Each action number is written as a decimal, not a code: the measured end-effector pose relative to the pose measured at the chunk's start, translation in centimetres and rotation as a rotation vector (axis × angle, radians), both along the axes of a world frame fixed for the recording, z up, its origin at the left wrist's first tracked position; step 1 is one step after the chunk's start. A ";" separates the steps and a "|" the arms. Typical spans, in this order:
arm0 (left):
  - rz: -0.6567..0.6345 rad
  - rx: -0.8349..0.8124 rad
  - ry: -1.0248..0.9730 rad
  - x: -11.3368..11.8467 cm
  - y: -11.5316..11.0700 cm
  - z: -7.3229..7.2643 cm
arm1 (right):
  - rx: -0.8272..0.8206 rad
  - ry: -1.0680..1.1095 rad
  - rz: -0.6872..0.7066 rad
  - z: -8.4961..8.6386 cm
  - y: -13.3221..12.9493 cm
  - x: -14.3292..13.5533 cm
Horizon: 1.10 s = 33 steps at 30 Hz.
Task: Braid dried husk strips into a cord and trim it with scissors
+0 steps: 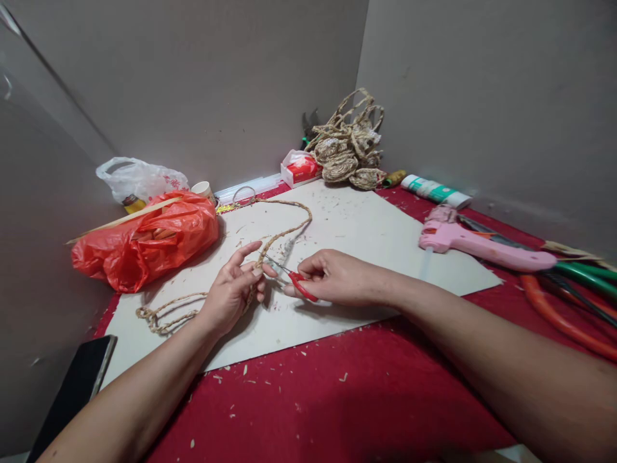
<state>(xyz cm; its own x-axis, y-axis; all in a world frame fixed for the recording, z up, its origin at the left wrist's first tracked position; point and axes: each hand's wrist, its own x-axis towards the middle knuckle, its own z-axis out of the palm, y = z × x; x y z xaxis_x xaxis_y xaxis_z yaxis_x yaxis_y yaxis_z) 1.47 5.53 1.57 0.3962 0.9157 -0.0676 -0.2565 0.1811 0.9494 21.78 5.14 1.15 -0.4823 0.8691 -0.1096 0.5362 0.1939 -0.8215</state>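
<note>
My left hand (236, 287) pinches a braided straw cord (292, 229) between thumb and fingers, near the middle of the white board (357, 225). From there the cord curves up and back across the board, and another looped stretch lies left of my wrist. In my right hand (332, 276) are small scissors with red handles (303, 287), fingers wrapped round the handles. Their thin blades point left and touch or nearly touch the cord beside my left fingertips; whether the blades are parted is too small to tell.
A red plastic bag (149, 241) sits at the left, a black phone (72, 392) nearer me. Bundled straw cords (344, 151) and a tissue pack (301, 168) stand at the back. A pink glue gun (486, 247) and green-handled tool (585, 278) lie right. Scraps dot the red cloth (299, 399).
</note>
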 end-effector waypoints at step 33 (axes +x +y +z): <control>0.217 0.064 0.223 0.3 -0.3 -1.4 | 0.623 -0.726 -0.061 1.4 -1.5 -0.7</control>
